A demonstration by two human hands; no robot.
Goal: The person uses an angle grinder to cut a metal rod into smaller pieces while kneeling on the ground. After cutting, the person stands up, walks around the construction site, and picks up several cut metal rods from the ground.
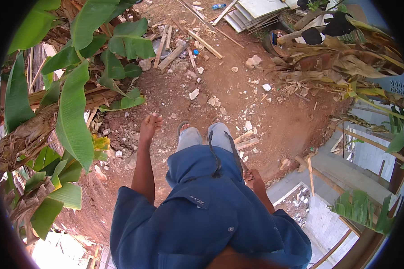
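Note:
My left hand [151, 125] hangs out in front at the left, with its fingers loosely curled and nothing visible in them. It is over bare reddish soil, beside the green banana leaves [74, 112]. At my right hip, my right hand [254, 179] is closed around the near end of a long, thin dark object [236, 152] that slants forward across my leg. I cannot make out its kind. A dark strap [215, 157] hangs down the front of my blue shirt [202, 201], left of that object.
Broken stones and wood scraps [175, 54] litter the soil ahead. Stacked pale panels [256, 11] lie at the far right, near a tyre [274, 42]. Dry banana leaves [327, 62] reach in from the right. Below them runs a grey concrete ledge [350, 172] with timber poles.

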